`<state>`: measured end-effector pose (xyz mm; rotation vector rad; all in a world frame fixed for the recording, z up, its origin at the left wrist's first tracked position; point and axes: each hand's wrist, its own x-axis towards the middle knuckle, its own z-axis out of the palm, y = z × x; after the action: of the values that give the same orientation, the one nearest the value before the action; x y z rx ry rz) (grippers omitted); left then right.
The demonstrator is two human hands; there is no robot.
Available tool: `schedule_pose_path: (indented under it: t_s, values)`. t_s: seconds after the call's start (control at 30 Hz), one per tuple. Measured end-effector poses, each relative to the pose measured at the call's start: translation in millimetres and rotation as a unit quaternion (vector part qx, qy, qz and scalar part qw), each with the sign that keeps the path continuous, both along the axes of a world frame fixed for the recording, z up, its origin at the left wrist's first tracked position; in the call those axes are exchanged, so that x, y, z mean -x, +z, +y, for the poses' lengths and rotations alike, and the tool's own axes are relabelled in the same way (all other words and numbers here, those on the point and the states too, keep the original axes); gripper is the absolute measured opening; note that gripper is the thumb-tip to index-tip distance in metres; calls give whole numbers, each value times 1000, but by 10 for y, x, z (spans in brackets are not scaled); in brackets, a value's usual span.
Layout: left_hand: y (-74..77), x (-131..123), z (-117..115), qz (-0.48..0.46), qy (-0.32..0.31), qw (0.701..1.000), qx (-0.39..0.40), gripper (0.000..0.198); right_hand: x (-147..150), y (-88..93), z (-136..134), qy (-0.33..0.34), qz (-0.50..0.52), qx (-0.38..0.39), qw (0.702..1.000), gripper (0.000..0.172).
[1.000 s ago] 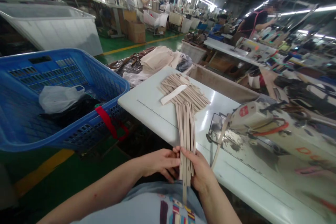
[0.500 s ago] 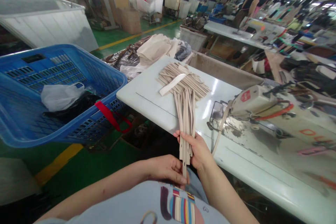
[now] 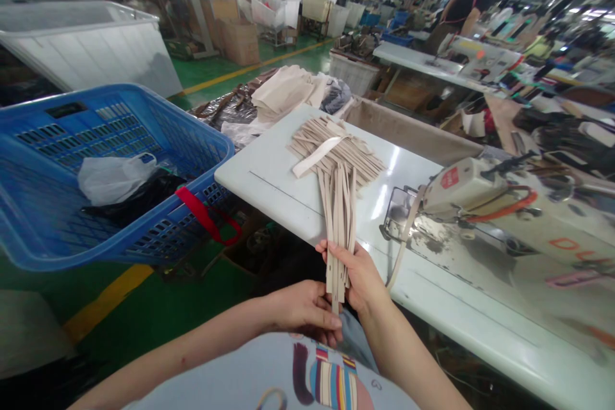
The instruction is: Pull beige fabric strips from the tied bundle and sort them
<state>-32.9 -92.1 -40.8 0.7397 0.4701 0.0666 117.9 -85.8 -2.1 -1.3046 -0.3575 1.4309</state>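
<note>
My right hand (image 3: 358, 275) is closed round the near ends of a bunch of beige straps (image 3: 339, 221) that hang off the front edge of the white table (image 3: 273, 182). Just below it, my left hand (image 3: 305, 311) pinches the bottom end of one strap in the bunch. The far ends of the straps lie on a fanned pile of the same beige straps (image 3: 336, 150), with one paler strap across it. A sewing machine (image 3: 485, 195) lies to the right of the straps.
A blue plastic basket (image 3: 110, 173) with a white bag, dark cloth and a red strap stands at the left. Folded beige fabric (image 3: 283, 93) lies beyond the table. A white bin (image 3: 91, 48) is far left. Other people work at tables behind.
My right hand has lifted the strap bunch away from my body. My left hand dropped below it and took the bottom end of one strap.
</note>
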Motion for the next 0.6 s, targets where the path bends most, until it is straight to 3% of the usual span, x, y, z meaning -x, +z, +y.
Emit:
schedule_pose_path:
  t_s: [0.17,0.23,0.37,0.43,0.6]
  values:
    - [76,-7,47,35,133,990,41,50,7,6,-49,16,-1,20,1000,42]
    - [82,23,86,32,158,986,35,50,14,10,-80,11,4,22,1000,46]
    - [69,107,202,9,44,999,-26,46,21,-5,-149,13,10,31,999,48]
    - [92,130,269,21,33,997,-63,40,16,-34,-186,25,10,39,999,49]
    - [202,52,365,12,209,977,-39,32,14,-111,-284,15,-17,36,999,52]
